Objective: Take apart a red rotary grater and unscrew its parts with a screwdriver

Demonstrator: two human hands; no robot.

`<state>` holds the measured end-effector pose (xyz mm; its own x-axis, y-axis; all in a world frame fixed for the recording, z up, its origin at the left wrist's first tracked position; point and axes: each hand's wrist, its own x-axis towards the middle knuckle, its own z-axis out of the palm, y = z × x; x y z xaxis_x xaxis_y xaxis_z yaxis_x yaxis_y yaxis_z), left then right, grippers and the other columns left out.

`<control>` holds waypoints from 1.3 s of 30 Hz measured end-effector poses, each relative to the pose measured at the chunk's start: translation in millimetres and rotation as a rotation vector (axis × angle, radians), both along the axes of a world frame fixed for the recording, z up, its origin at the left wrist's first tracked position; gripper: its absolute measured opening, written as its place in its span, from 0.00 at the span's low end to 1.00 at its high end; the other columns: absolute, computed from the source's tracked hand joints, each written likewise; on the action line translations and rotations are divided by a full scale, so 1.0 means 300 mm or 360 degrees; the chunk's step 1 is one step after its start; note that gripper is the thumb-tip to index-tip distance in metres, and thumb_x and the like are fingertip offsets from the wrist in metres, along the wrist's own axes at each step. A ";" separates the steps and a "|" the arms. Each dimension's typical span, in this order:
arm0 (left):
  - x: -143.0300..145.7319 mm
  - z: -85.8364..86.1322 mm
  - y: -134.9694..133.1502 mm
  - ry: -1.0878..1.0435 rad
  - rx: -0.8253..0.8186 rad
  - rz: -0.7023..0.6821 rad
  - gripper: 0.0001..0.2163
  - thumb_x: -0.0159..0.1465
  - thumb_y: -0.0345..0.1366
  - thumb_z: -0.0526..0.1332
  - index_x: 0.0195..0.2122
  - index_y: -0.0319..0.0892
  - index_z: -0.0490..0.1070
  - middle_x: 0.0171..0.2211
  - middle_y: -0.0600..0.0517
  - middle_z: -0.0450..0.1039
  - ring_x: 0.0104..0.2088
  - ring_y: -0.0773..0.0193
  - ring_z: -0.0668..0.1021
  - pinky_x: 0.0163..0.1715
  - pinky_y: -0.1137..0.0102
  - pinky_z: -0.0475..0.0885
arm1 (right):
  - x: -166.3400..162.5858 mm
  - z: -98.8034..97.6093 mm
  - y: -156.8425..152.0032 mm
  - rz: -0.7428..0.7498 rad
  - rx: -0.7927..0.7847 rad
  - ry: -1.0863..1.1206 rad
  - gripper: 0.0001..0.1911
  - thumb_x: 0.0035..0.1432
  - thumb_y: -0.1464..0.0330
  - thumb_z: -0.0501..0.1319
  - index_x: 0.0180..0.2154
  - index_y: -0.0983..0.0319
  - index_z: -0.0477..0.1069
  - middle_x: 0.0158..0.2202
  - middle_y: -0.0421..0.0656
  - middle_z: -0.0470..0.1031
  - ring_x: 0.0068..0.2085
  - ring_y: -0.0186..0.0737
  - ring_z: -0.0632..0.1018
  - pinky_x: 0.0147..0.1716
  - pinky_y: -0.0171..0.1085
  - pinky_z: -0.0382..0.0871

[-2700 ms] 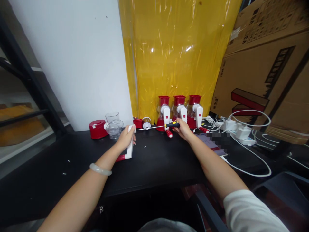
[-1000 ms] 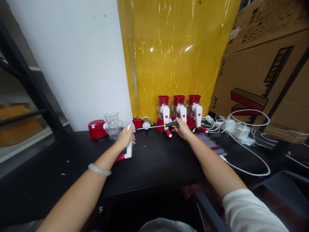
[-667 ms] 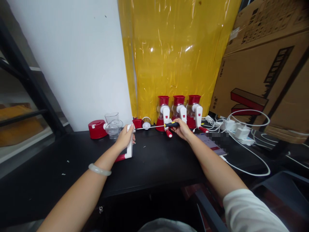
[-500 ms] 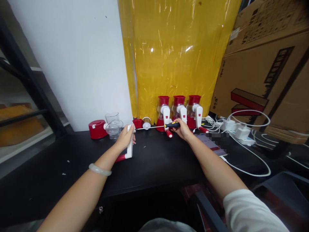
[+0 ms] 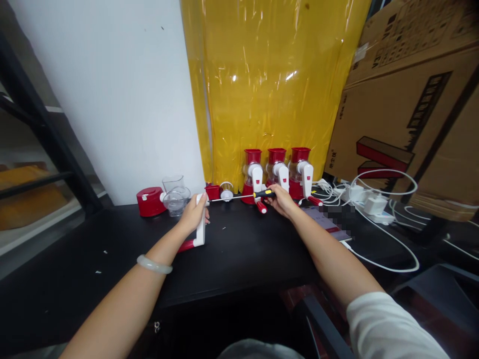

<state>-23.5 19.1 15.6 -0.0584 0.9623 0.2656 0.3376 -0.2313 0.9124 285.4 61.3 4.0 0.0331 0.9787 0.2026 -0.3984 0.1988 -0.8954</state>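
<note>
My left hand (image 5: 193,213) is wrapped round the upper end of a white crank handle (image 5: 201,232), whose red grip (image 5: 186,245) points down to the left. In my right hand (image 5: 280,199) is a screwdriver (image 5: 264,193) with a black and yellow handle, its long shaft lying level and pointing left. The shaft's tip meets the top end of the crank handle beside my left fingers; the exact contact is too small to make out. A red base (image 5: 150,201) and a clear plastic chamber (image 5: 175,198) stand left of my left hand.
Three red and white rotary graters (image 5: 277,172) stand behind my right hand. Near them lie a grater drum (image 5: 226,191) and a red part (image 5: 212,191). On the right are a tablet (image 5: 329,224), white cables and chargers (image 5: 375,204), and a large cardboard box (image 5: 392,109).
The screwdriver's handle has turned, with its yellow marking now facing differently, and my right fingers have shifted on it. My left hand holds the crank handle in nearly the same place.
</note>
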 end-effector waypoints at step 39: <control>0.001 0.007 -0.005 0.0021 0.0001 -0.0002 0.23 0.64 0.63 0.52 0.38 0.46 0.60 0.16 0.59 0.67 0.15 0.63 0.74 0.16 0.70 0.73 | 0.017 -0.018 0.014 -0.0023 0.0070 -0.0214 0.20 0.51 0.51 0.67 0.28 0.57 0.64 0.13 0.30 0.60 0.14 0.27 0.60 0.24 0.34 0.70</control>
<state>-23.2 17.6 17.8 -0.0536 0.9622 0.2670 0.3496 -0.2324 0.9076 290.4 65.5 -1.3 0.0167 0.9684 0.2489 -0.2724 0.2439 -0.9307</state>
